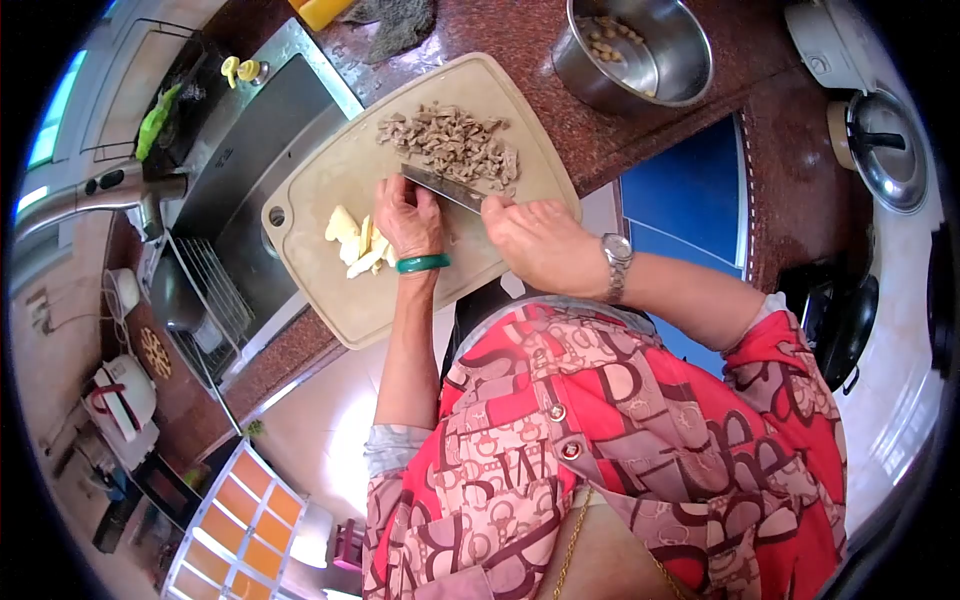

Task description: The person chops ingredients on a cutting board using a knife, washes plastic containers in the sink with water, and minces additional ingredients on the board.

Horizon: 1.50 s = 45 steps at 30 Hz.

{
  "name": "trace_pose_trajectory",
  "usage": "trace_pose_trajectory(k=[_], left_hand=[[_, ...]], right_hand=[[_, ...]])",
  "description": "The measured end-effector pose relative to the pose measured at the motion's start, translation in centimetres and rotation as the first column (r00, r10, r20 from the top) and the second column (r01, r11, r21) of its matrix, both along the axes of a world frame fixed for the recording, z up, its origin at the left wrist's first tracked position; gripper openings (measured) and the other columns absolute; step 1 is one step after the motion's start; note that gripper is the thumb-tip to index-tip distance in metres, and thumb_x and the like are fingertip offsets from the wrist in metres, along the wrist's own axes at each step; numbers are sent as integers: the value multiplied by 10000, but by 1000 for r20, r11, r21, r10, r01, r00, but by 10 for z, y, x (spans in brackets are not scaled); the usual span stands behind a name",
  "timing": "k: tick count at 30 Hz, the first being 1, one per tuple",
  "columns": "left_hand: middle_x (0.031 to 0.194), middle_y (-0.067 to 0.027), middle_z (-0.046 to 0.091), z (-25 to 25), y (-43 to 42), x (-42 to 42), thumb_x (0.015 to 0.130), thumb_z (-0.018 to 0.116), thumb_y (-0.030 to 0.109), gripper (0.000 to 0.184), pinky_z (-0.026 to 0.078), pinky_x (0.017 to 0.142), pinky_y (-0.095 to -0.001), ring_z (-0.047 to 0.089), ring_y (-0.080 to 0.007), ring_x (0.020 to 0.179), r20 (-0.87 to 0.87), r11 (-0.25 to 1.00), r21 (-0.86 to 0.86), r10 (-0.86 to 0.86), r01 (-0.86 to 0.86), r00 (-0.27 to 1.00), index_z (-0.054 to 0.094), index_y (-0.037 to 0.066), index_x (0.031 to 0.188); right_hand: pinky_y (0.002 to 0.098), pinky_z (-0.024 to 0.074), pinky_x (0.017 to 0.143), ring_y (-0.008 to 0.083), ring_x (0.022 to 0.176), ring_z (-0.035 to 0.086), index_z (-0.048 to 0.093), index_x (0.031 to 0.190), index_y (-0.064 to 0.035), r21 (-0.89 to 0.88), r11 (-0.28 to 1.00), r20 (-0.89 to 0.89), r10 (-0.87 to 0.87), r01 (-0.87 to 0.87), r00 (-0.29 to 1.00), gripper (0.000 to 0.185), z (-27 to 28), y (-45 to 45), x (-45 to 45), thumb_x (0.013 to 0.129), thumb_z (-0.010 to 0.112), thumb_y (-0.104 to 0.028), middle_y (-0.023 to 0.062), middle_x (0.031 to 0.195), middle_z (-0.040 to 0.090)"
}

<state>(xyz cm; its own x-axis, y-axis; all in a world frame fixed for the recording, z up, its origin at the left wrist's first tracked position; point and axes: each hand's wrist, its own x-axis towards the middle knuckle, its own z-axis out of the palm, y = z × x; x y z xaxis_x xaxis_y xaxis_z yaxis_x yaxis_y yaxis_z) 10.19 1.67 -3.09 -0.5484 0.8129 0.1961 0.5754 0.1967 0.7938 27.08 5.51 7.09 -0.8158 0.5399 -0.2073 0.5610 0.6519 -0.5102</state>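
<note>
A kitchen knife [440, 186] lies across the pale cutting board [335, 305], its handle wrapped in my right hand [545, 245]. My left hand [408, 220], with a green bangle at the wrist, rests on the board with curled fingers beside the blade's far end. Whatever sits under those fingertips is hidden. Just left of that hand lie yellow pieces that look like sliced ginger [358, 243]. Beyond the blade is a loose spread of chopped, grey-brown meat [450, 142].
At the left is a sink [255, 125] with a faucet [110, 195] and a wire rack [215, 290]. A metal pot [633, 55] holding small light pieces stands at the back right. A grey cloth [395, 25] lies behind the board. At far right is a lidded pan [887, 150].
</note>
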Motion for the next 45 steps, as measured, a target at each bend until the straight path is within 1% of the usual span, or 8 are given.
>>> trace_pose_trajectory(k=[5,13,20,24,27,37,39,45], left_hand=[[746,-152,548,4,1,6,739,581,8,56,439,615,-406,541,-332,676,-29,998,32,46,-45,999,575,19,794],[731,-188,567,1,-2,5,739,598,56,85,443,630,-409,563,-347,684,-97,995,-7,96,-97,991,568,-14,775],[736,-176,602,-2,-4,3,749,598,68,97,461,615,-391,587,-328,658,-114,997,19,81,-79,990,582,-15,795],[721,-169,623,-11,-6,0,758,596,92,128,471,609,-366,603,-277,633,40,994,-39,107,-106,993,600,-22,814],[746,-172,606,-10,-6,0,749,587,44,69,469,642,-416,586,-340,679,7,990,-93,103,-102,995,596,-1,800],[746,-170,607,-2,-2,2,742,584,43,58,469,652,-407,587,-329,685,-11,991,-86,103,-104,995,587,-8,770],[689,-167,633,-6,-3,2,757,587,92,125,480,610,-365,608,-244,614,-33,992,-34,124,-125,992,599,-30,782],[735,-168,610,-9,-3,3,741,578,49,63,470,648,-402,586,-326,672,25,991,-63,121,-119,992,584,-11,761]], right_hand=[[449,488,572,381,653,623,440,877,66,34,999,-50,-19,20,999,145,-26,12,-15,751,477,4,241,702,604],[446,514,581,379,697,650,508,834,91,-109,993,65,61,-54,996,128,10,10,5,765,482,-14,264,725,621],[468,492,581,405,669,624,491,860,86,-22,999,-58,-28,27,998,147,-21,13,-13,755,479,-16,262,689,597],[462,510,600,394,707,642,533,836,83,-62,998,10,-10,11,1000,152,2,13,-5,777,465,-39,267,733,614],[462,510,607,398,716,641,537,827,83,-124,992,57,19,-12,998,153,7,9,3,777,460,-40,269,759,620],[470,506,623,413,749,637,541,858,94,-146,989,30,-9,13,1000,180,-2,19,-8,780,453,-42,285,791,616],[476,501,649,418,755,630,542,862,94,-189,982,16,-1,4,1000,175,9,18,-1,777,455,-33,285,795,613],[486,476,633,429,753,599,492,862,64,-185,982,-41,32,-39,999,150,-13,18,-9,745,483,-28,275,743,589]])
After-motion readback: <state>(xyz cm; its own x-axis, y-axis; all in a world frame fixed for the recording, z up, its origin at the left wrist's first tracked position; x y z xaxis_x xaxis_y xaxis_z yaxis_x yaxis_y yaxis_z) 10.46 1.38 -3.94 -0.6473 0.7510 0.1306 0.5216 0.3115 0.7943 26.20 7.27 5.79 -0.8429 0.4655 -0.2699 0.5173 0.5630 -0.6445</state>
